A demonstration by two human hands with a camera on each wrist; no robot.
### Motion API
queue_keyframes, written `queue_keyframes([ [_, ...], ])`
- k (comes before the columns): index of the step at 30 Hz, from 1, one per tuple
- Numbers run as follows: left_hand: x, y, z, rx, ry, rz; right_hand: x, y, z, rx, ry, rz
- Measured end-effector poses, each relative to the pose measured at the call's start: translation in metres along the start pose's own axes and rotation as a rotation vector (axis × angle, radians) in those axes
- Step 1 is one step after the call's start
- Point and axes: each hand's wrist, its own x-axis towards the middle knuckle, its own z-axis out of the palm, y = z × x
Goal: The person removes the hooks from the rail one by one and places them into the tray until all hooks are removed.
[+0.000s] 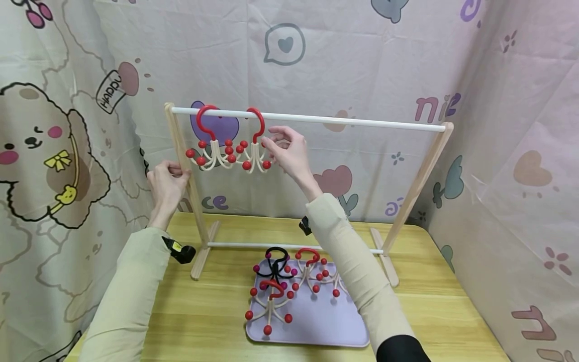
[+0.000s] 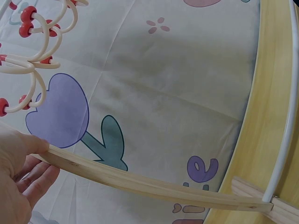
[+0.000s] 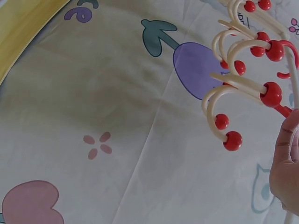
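Note:
Two hangers with red hooks and curved cream arms tipped with red balls hang near the left end of the white rod: a left hanger [image 1: 214, 156] and a right hanger [image 1: 255, 156]. My right hand [image 1: 289, 151] is just right of the right hanger, its fingertips beside the red hook and thumb and index apart. In the right wrist view, that hand [image 3: 286, 163] shows at the right edge, close to the red stem. My left hand [image 1: 167, 186] grips the stand's left wooden post [image 2: 117, 175], thumb on one side and fingers on the other.
A lilac tray [image 1: 316, 322] lies on the wooden table [image 1: 203, 322] under the stand. It carries several red-hooked hangers and a black hanger [image 1: 275, 269] with magenta balls. The white rod [image 1: 353, 121] runs to the right post [image 1: 418, 188]. Printed cloth hangs behind.

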Motion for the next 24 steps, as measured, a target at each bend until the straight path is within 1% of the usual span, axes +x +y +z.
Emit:
queue_keyframes([
  [5, -0.001, 0.002, -0.002, -0.010, -0.026, -0.002, 0.008, -0.001, 0.009, 0.003, 0.003, 0.027],
  [11, 0.000, 0.001, -0.003, -0.012, -0.032, -0.007, 0.013, -0.001, 0.017, -0.057, 0.031, 0.044],
  [14, 0.000, 0.000, -0.002, -0.013, -0.028, -0.002, 0.015, -0.001, 0.020, -0.072, 0.039, 0.038],
  [24, 0.000, 0.001, -0.002, -0.002, -0.021, 0.006, 0.019, 0.001, 0.024, -0.061, 0.064, 0.011],
])
